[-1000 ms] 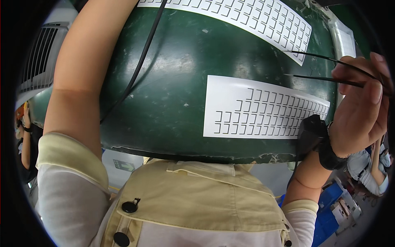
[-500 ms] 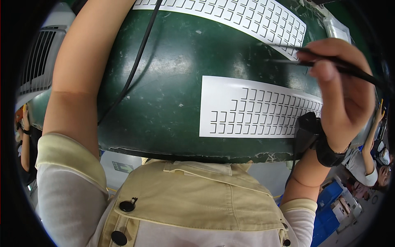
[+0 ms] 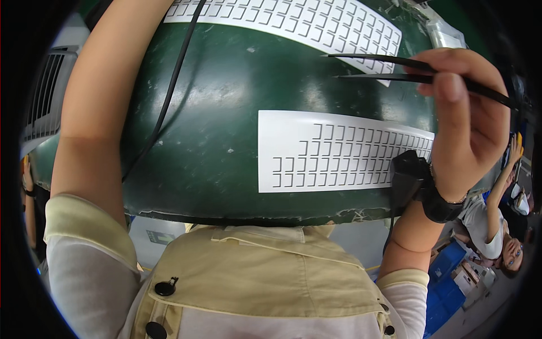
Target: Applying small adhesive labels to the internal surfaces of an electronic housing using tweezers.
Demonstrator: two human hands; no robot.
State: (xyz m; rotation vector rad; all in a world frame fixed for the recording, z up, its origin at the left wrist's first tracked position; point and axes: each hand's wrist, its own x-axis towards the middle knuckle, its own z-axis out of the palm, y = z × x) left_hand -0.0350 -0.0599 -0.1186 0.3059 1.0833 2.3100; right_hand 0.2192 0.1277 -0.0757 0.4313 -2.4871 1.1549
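Observation:
My right hand holds black tweezers, their two thin tips pointing left over the upper white sheet of small cut rectangles. A second white sheet of the same kind lies nearer me on the dark green table. A black band with a small black box is on my right wrist. My left arm stretches up across the table's left side; its hand is out of the picture.
A black cable runs over the table beside my left arm. A grey slatted unit stands at the far left. Another person and blue crates are at the lower right, below the table edge.
My right hand has moved left and lower over the table, bringing the tweezers' tips further left above the upper sheet. My left arm has stayed put.

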